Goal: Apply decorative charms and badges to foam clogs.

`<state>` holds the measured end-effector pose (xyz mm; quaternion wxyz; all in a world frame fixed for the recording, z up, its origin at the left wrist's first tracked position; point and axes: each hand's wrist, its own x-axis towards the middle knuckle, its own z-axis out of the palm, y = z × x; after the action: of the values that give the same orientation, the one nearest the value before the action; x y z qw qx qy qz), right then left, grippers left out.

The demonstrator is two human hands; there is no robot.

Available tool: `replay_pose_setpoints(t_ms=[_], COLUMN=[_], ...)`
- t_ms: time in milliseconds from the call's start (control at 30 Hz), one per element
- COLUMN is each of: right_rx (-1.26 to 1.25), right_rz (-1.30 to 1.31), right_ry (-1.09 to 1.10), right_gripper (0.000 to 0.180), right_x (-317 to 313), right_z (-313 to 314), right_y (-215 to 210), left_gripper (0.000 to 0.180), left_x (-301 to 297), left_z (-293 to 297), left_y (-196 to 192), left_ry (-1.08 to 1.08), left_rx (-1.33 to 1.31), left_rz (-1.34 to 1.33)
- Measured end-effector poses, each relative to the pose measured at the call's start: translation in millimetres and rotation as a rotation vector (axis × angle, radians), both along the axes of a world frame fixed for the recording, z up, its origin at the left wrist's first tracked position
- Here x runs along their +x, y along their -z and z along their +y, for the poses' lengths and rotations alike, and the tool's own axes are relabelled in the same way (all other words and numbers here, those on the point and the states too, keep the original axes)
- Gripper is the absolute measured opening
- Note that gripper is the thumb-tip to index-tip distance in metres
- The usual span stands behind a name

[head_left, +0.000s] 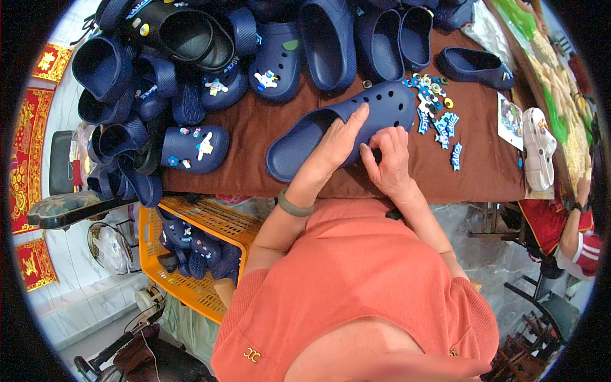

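A navy clog point(380, 111) lies at the front of the worktop point(474, 169), its toe toward the upper right and its upper showing rows of open holes. The left hand point(337, 141) has its grip closed over the edge of the upper, thumb pressed on top, the fingers out of sight beneath. The right hand point(393, 167) is at the near side of the upper, fingers curled; whether its grip pinches a small piece I cannot tell, since the knuckles hide the fingertips.

The step in hand seems to be work at the holes. The next move, I judge, calls for a steady clog and a firm, well-aimed push of the fingers.

Just beyond the toe lies a heap of small charms point(433, 95), with blue banner-shaped pieces point(443, 132) beside it. Farther right are a picture card point(510, 121) and a white clog point(540, 148). To the left sits a decorated navy clog point(197, 151); below, an orange crate point(191, 213) holds more.
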<state>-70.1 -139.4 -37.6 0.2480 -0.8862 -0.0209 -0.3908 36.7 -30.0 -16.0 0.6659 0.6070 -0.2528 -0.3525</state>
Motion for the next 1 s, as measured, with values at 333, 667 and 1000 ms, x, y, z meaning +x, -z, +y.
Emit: replay_pose_setpoints(t_ms=[333,667,1000], right_rx=[0.054,-0.101,-0.118], right_rz=[0.027,0.254,0.066], right_ry=[-0.037,0.04,0.119], right_gripper=[0.025,0.057,0.038], right_x=[-4.6,-1.7,-0.8], right_z=[-0.7,-11.0,-3.2], right_y=[1.2,0.7,1.3], left_gripper=[0.044,0.04,0.034], left_x=[-3.4,4.3,5.1], left_z=[0.7,-1.0,-0.8], left_y=[-11.1,4.0,6.3], left_ry=[-0.012,-0.034,-0.084], left_rx=[-0.02,-0.052,0.06], left_rz=[0.013,0.041,-0.032])
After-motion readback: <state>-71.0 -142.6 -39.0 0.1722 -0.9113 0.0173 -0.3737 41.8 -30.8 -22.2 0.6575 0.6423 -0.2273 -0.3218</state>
